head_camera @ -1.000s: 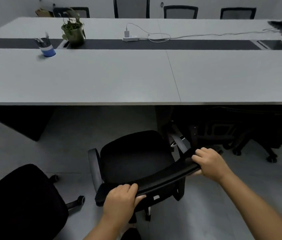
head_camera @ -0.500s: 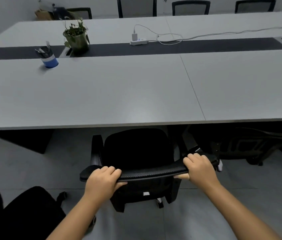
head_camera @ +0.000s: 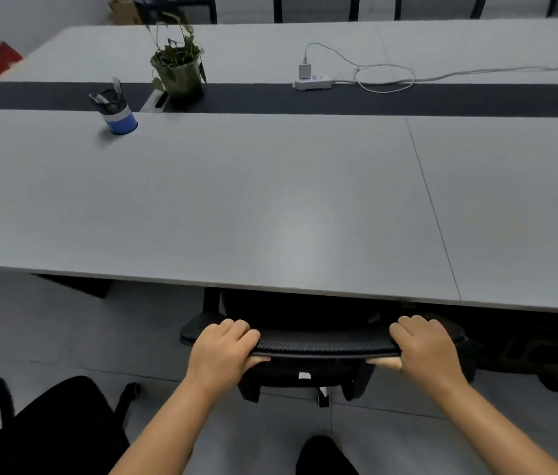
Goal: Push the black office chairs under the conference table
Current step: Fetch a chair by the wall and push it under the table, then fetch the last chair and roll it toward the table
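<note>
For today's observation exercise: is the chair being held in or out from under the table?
Mostly in. The chair's seat is hidden beneath the table edge; only its backrest top shows, gripped by left hand and right hand.

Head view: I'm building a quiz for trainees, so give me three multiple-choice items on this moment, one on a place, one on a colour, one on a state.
1. Where does the potted plant stand?
A. on the table's dark centre strip
B. on the floor
C. on a chair seat

2. What colour is the pen cup?
A. red
B. blue with a white band
C. yellow

3. How is the chair backrest held?
A. left hand only
B. by neither hand
C. by both hands

Answers: 1 A, the pot sits on the black strip of the conference table. 2 B, its body is blue under a white band. 3 C, the left hand and right hand each grip the top edge.
</note>
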Motion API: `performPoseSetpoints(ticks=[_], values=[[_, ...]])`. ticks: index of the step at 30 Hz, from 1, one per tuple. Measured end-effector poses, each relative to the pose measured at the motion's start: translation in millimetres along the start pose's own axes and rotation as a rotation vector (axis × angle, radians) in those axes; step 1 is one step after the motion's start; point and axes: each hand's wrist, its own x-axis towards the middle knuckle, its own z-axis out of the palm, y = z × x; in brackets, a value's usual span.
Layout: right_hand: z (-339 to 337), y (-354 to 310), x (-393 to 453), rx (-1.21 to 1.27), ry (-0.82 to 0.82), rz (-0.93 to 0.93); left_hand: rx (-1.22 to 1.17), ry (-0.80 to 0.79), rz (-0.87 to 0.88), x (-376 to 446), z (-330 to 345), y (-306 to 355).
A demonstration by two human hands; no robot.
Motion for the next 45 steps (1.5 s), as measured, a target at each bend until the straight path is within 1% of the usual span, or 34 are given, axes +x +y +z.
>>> performPoseSetpoints(ticks=[3,6,11,19,21,23,26,28,29,31,32,34,36,37,39,41,42,43,45], values=[[5,4,17,0.029,-0.029,0.028,0.032,0.026,0.018,24,14,-18],[19,7,14,0.008,-0.022,-0.011,0.008,0.061,0.038,28,25,-27],[29,14,6,0.007,0.030,-0.019,-0.018,0.096,0.053,25,32,-26],[24,6,7,0.025,0.078,0.058,-0.072,0.100,0.059,27,26,-25],[23,4,7,0.048,0.053,0.092,-0.086,0.088,0.053,28,24,-25],[20,2,7,0.060,-0.005,0.133,-0.112,0.068,0.040,26,22,-26],[12,-5,9,0.108,-0.131,0.219,-0.206,-0.061,-0.035,25,14,-29],[3,-16,10,0.127,-0.249,0.278,-0.374,-0.146,-0.158,28,0,-31],[0,-25,9,0.140,-0.290,0.304,-0.516,-0.143,-0.247,29,-5,-30],[-5,-41,8,0.232,-0.312,0.313,-0.788,-0.063,-0.455,27,-15,-22],[-8,-49,11,0.313,-0.301,0.293,-0.876,-0.005,-0.558,25,-21,-14],[-13,-66,22,0.526,-0.271,0.246,-0.969,0.078,-0.745,19,-31,4],[-16,-81,35,0.768,-0.241,0.198,-1.000,0.097,-0.879,9,-35,25],[-16,-89,39,0.860,-0.245,0.141,-1.004,0.086,-0.945,0,-36,36],[-13,-102,46,0.977,-0.291,-0.048,-1.048,0.094,-1.134,-18,-37,58],[-9,-110,46,1.045,-0.382,-0.244,-1.103,0.168,-1.387,-42,-39,85],[-7,-113,44,1.081,-0.451,-0.301,-1.116,0.207,-1.519,-56,-42,99],[-4,-116,40,1.116,-0.543,-0.340,-1.115,0.244,-1.650,-72,-46,116],[-3,-125,29,1.153,-0.781,-0.397,-1.064,0.329,-1.877,-104,-60,152]])
